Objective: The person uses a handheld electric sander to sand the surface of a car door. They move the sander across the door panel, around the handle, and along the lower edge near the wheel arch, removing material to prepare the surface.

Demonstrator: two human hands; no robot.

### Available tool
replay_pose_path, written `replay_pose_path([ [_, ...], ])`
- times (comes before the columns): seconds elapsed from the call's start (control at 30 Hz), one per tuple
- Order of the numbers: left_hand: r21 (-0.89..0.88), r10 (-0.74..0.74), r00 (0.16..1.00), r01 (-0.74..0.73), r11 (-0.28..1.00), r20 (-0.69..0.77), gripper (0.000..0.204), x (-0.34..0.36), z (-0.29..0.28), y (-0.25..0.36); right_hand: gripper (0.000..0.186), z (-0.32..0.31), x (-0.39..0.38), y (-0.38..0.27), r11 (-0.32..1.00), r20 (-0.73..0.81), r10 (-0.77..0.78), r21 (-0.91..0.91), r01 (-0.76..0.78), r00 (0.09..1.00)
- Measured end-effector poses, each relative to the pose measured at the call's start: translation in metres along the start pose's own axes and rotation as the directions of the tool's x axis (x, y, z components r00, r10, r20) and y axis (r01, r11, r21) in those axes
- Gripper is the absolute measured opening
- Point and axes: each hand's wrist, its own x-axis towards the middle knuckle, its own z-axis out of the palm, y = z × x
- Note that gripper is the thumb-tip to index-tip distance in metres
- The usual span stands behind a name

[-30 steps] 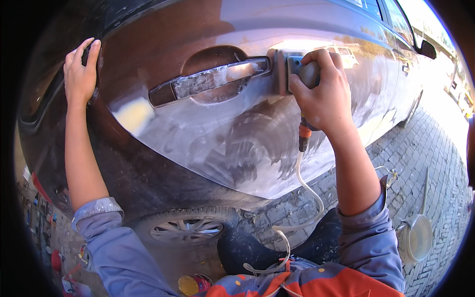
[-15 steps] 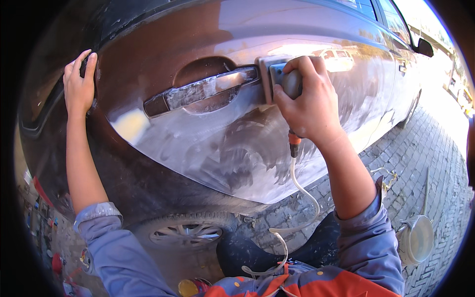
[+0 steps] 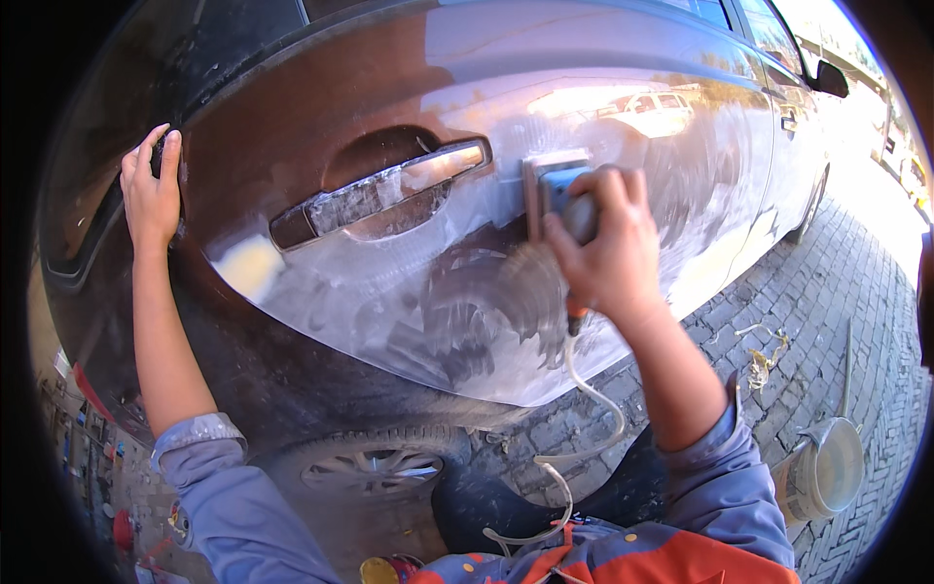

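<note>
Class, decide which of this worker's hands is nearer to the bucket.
Right. The right hand, on the sander, is up and left of the bucket in the picture; the left hand is much farther away, near the picture's left side.

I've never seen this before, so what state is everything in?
Sander: held against door
Door: scuffed pale in patches
Handle: partly smeared white
Hose: slack, curved
Bucket: open-topped
Mirror: folded out
Right hand: closed around sander
Left hand: fingers bent, grip unclear
</note>
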Motion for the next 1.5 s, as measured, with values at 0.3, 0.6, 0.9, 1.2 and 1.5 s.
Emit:
replay_pose_path([
  [0.3, 0.001, -0.016, 1.0, 0.016, 1.0, 0.014, 0.062, 0.009, 0.006, -0.013, 0.033, 0.022, -0.037, -0.04, 0.985, 0.031, -0.152, 0.087, 0.149, 0.988],
  [0.6, 0.019, -0.047, 0.999, 0.048, 0.999, -0.007, 0.068, 0.009, 0.008, -0.009, 0.034, 0.013, -0.025, -0.014, 0.999, -0.045, 0.013, 0.049, -0.011, 0.999],
  [0.9, -0.04, 0.006, 1.0, -0.006, 0.999, 0.003, 0.069, 0.019, 0.003, -0.015, 0.035, 0.068, -0.088, -0.125, 0.951, 0.084, -0.285, 0.149, 0.27, 0.955],
  [1.2, 0.006, -0.045, 0.999, 0.045, 0.999, -0.013, 0.07, 0.009, 0.01, -0.012, 0.031, 0.031, -0.062, -0.021, 0.997, -0.089, 0.002, 0.079, 0.005, 0.996],
  [1.5, -0.024, -0.011, 1.0, 0.011, 1.0, 0.01, 0.064, 0.017, 0.012, -0.02, 0.032, 0.059, -0.094, -0.076, 0.959, 0.059, -0.248, 0.158, 0.237, 0.967],
])
